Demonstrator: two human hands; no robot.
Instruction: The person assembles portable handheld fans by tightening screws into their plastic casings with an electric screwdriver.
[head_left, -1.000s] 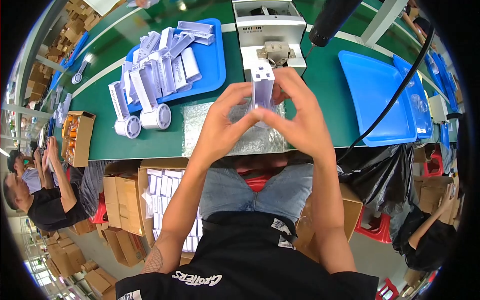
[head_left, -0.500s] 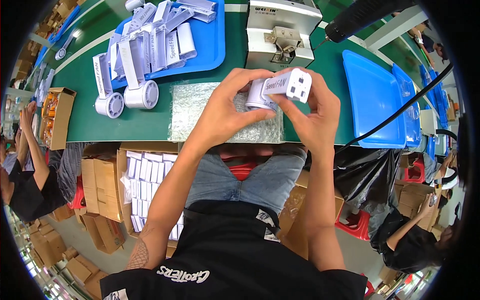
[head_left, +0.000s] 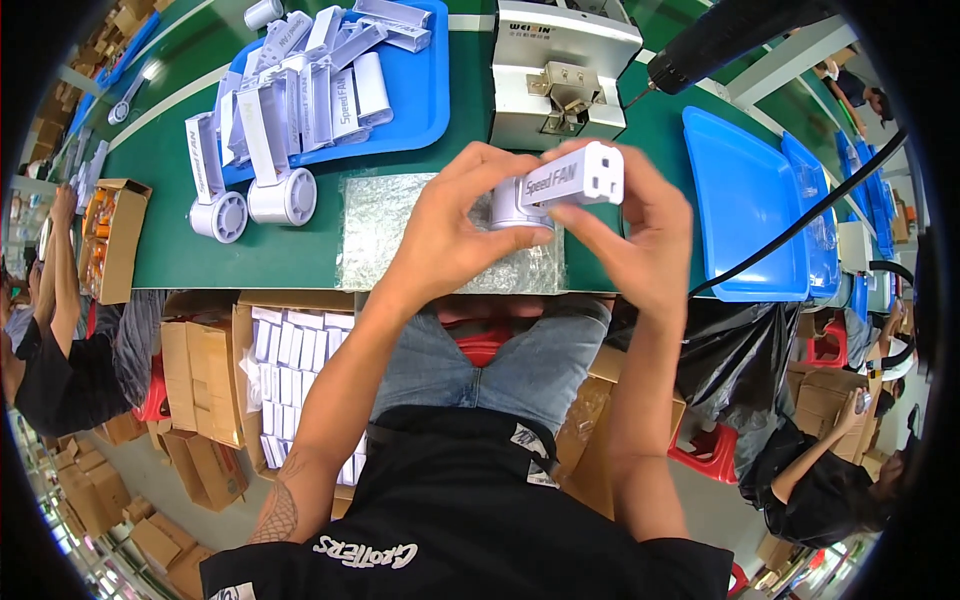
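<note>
Both of my hands hold one small white fan part [head_left: 560,186], a round body with a long white handle that lies sideways, its square end pointing right. My left hand [head_left: 455,225] grips the round body from the left, fingers curled over the top. My right hand [head_left: 630,235] pinches the handle from the right and below. The part hovers over a silvery foil mat [head_left: 385,225] on the green table [head_left: 180,240], just in front of a grey metal press [head_left: 560,70].
A blue tray [head_left: 420,95] at the back left holds several more white fan parts; two stand beside it [head_left: 250,195]. An empty blue tray [head_left: 750,210] lies right. A black cable [head_left: 800,225] and tool hang overhead. Cardboard boxes sit under the table; other people work at both sides.
The fan part has turned from upright to lying sideways in my hands, with its handle end now pointing right. My head has dipped closer to the table.
</note>
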